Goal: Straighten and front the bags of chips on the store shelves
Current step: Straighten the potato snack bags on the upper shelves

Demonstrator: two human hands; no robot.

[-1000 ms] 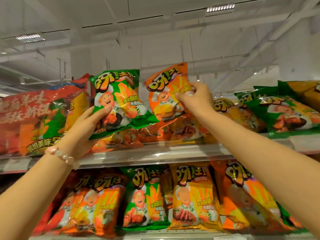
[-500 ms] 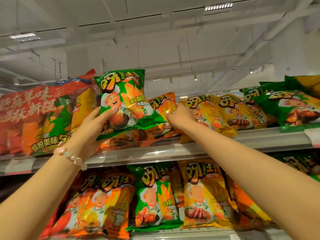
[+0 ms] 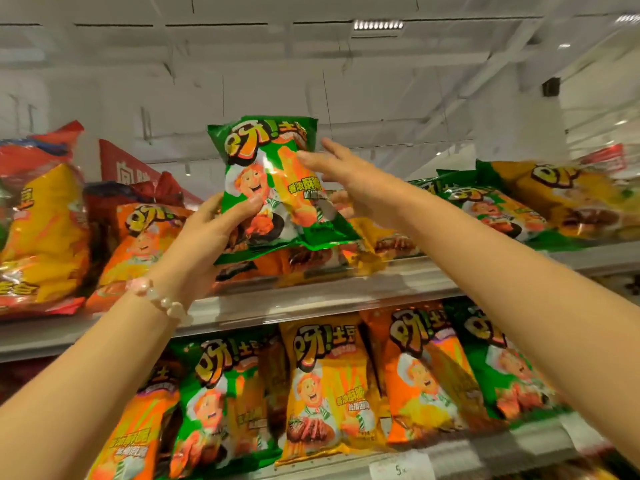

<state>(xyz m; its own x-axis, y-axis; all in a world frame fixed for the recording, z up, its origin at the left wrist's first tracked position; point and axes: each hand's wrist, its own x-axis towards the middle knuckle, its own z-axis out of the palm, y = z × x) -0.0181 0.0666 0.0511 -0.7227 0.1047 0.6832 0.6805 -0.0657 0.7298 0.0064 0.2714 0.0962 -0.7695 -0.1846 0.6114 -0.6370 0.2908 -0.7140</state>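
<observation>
gripping one green chip bag (image 3: 266,181), left hand (image 3: 211,237); right hand (image 3: 349,181) flat.

Upright green chip bag (image 3: 273,181) above shelf

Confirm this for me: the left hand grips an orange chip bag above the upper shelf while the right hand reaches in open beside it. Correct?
Not quite. In the head view the bag gripped by the left hand is green, not orange. The rest holds: it is up above the upper shelf, and the right hand reaches in open beside it.
</observation>
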